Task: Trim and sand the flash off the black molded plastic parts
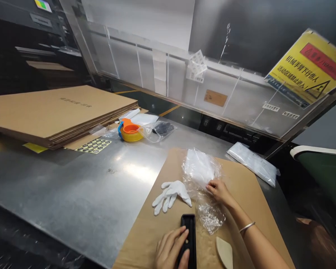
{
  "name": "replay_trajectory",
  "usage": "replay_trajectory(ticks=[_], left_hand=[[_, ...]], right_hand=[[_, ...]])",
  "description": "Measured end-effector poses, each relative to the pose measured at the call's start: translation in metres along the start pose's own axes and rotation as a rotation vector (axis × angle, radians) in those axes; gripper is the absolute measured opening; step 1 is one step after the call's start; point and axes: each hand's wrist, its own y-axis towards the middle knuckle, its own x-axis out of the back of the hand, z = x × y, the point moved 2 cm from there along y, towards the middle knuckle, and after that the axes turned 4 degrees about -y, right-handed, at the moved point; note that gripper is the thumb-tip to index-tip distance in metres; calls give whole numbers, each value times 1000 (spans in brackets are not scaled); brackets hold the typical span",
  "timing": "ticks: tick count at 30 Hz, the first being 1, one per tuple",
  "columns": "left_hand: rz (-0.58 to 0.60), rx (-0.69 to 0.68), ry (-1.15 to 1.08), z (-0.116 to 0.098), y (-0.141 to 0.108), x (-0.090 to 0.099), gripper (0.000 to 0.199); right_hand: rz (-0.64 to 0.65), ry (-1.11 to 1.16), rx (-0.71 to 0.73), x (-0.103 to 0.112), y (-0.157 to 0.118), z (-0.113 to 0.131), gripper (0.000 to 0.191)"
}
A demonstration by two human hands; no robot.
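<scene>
My left hand (pixel 172 248) is at the bottom edge, its fingers and thumb closed over a long, narrow black part (pixel 188 222) with a raised rim and a small hole. Farther up, my right hand (pixel 220 191) pinches the lower edge of a clear plastic bag (pixel 217 173) with a stack of white sheets (pixel 198 164) in it. Crumpled clear plastic (pixel 211 218) lies just below that hand. White gloves (pixel 172 194) rest left of the bag. A beige piece with a rounded edge (pixel 224 252) lies right of the black part.
Brown cardboard (pixel 145 228) covers part of the metal table (pixel 86 198). Flat cartons (pixel 58 112) are stacked at left, near a sticker sheet (pixel 93 145) and an orange tape dispenser (pixel 130 130). A plastic-wrapped white pack (pixel 253 162) lies at right. Behind stands a transparent panel (pixel 182 82).
</scene>
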Motion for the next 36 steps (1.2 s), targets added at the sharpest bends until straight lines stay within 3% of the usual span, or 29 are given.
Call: replay_trajectory(ticks=[5,9,13,20,25,28,30,33,36], left_hand=[[11,301,-57,-5,-1,23,34],[0,410,-58,-4,-7,30,31],[23,476,-106,-3,-12,30,32],[36,529,-177,-4,-10,27,32],[59,537,-250,-5,0,28,31],[103,489,-308,-11,21,23,30],[168,354,-296,-19,43,14,32],[359,77,-156,-30,78,-9,43],[505,-7,-11,-31,100,-36,48]], right_hand=[[122,132,15,-1,-11,0,24],[45,194,-38,7,-17,-2,22],[-37,255,-94,16,-23,2,28],[145,442,-116,18,-39,14,40],[200,533,-147,17,-47,15,32],[127,550,-185,19,-48,15,30],[83,561,-192,21,-48,18,32],[53,587,-175,22,-50,25,36],[33,625,-163,24,-53,26,38]])
